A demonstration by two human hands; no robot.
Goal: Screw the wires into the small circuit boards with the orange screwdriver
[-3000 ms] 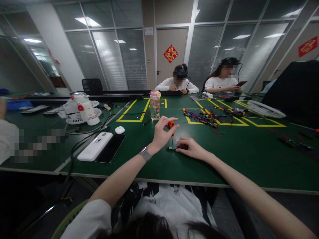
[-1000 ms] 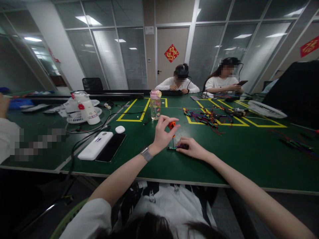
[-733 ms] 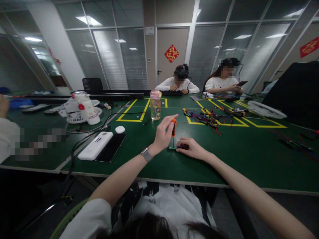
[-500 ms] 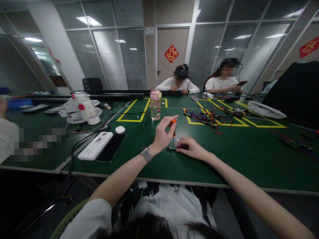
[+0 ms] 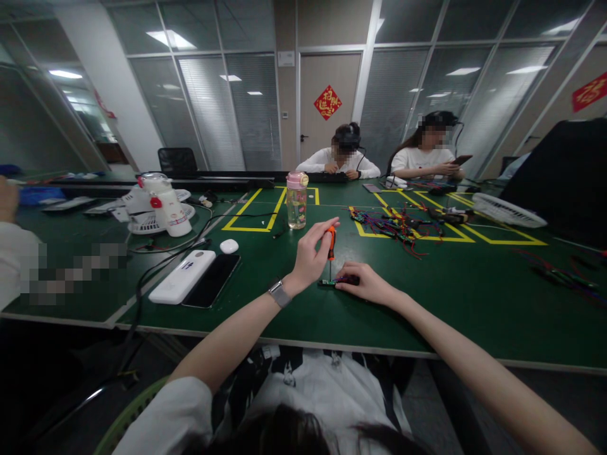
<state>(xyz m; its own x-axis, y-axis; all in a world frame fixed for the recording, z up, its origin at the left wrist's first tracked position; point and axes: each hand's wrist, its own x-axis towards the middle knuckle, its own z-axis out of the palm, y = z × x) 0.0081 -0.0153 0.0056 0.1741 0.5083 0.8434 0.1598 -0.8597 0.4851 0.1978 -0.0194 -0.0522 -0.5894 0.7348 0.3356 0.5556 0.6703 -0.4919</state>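
Observation:
Upright over the green table (image 5: 284, 316) stands an orange and black screwdriver (image 5: 332, 243), its tip down on a small green circuit board (image 5: 326, 283). My left hand (image 5: 310, 256) is wrapped round the handle from the left, with a finger reaching over its top. Low on the right, my right hand (image 5: 363, 281) pinches the board's right end, where dark wires show between the fingers. The exact spot under the tip is too small to make out.
A pink-lidded bottle (image 5: 296, 201) stands beyond my hands. To the left lie a black phone (image 5: 212, 281), a white power bank (image 5: 183, 277) and a white case (image 5: 229, 246). Tangled wired boards (image 5: 396, 222) lie back right. Two people sit opposite; another's arm is at far left.
The fingers of my left hand have shifted on the screwdriver, and more of its orange handle shows. My right hand and the board have stayed in place.

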